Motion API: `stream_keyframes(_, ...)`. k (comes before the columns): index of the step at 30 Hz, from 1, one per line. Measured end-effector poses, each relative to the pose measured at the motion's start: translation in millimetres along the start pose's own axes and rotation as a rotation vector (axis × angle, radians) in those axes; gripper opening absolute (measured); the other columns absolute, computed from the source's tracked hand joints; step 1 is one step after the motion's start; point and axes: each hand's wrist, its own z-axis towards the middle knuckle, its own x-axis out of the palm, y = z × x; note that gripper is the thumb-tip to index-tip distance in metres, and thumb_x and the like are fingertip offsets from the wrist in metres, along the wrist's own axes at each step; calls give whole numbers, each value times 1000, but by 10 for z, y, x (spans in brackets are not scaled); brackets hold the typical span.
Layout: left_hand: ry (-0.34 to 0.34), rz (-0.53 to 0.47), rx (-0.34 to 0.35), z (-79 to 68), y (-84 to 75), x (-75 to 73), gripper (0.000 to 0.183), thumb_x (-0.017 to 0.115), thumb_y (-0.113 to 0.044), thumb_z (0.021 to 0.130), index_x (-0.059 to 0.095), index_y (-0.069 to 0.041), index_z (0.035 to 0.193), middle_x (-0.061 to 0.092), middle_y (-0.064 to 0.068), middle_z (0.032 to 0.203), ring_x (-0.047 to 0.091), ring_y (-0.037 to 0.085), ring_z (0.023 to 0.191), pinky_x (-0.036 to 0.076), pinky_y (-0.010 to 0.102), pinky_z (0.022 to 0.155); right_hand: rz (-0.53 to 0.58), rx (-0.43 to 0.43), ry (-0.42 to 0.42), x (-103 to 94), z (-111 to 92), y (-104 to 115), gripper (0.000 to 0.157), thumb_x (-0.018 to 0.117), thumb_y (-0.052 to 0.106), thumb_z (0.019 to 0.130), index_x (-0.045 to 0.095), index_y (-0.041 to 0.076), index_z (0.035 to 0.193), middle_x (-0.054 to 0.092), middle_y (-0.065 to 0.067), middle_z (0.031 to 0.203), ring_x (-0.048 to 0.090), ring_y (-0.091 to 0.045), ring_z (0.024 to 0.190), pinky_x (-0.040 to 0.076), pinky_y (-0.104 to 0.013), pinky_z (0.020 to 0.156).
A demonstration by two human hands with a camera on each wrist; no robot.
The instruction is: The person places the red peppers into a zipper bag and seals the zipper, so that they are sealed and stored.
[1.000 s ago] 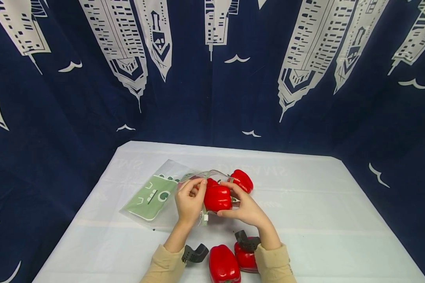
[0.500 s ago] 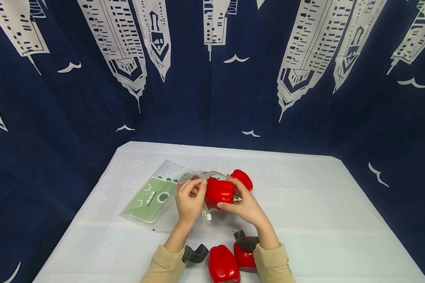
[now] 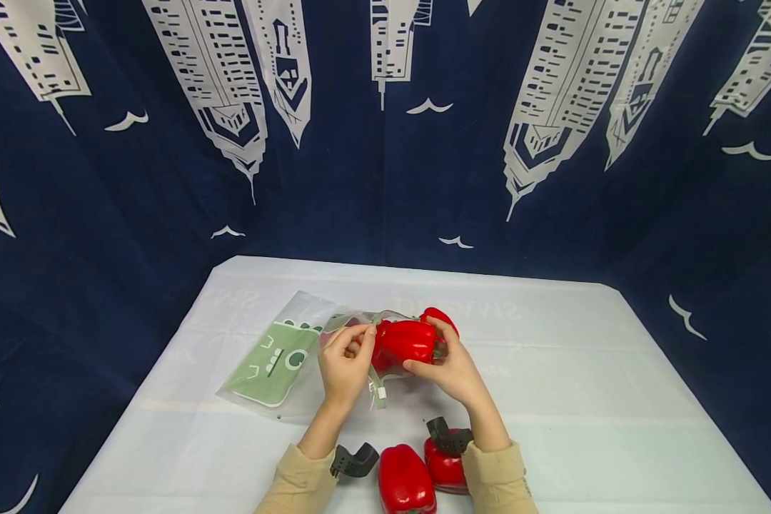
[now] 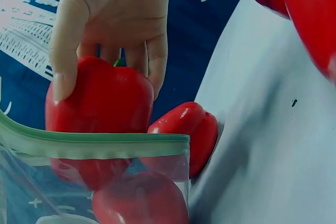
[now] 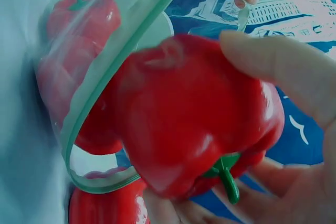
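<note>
A clear zip bag [image 3: 273,360] with a green cartoon face lies on its side, its mouth facing right. My left hand [image 3: 343,368] pinches the upper edge of that mouth between thumb and fingers. My right hand [image 3: 456,371] grips a red bell pepper [image 3: 409,341] by its stem end, thumb on the near side. In the left wrist view this pepper [image 4: 105,98] stands partly behind the bag's green zip rim [image 4: 105,144]. Several other peppers [image 5: 84,19] show through the plastic in the right wrist view, deeper in the bag.
One red pepper [image 3: 440,314] rests on the white table [image 3: 585,371] just beyond my right hand, outside the bag. Two more peppers lie near the front: one [image 3: 407,478] between my forearms, the other [image 3: 445,467] partly hidden by my right wrist's black mount [image 3: 448,437].
My right hand and the pepper have shifted a little right and away from me, and the pepper has turned. The slider end of the bag's mouth moved slightly right. My left hand stayed put.
</note>
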Motion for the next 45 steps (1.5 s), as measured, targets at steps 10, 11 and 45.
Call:
stream_keyframes(10, 9, 2, -4, 1, -8, 0, 8, 68, 15, 73, 67, 8, 77, 54, 12, 60, 43, 17, 44, 34, 14, 43, -91, 69, -50, -3, -17, 38, 81, 81, 20, 71, 36, 4, 136, 48, -22, 131, 50, -40, 114, 48, -52, 86)
stream_keyframes(11, 12, 3, -7, 2, -12, -2, 8, 68, 15, 74, 67, 8, 77, 55, 12, 60, 43, 18, 44, 34, 14, 43, -83, 70, -40, 1, -16, 38, 81, 81, 20, 71, 36, 5, 136, 49, -21, 130, 51, -40, 114, 49, -51, 85)
stream_keyframes(45, 41, 8, -14, -79, 190, 26, 7, 70, 10, 76, 70, 4, 80, 56, 9, 60, 43, 10, 46, 33, 15, 41, 80, 5, 168, 213, -52, 63, 77, 78, 10, 74, 36, -1, 138, 44, -16, 135, 48, -38, 119, 47, -47, 89)
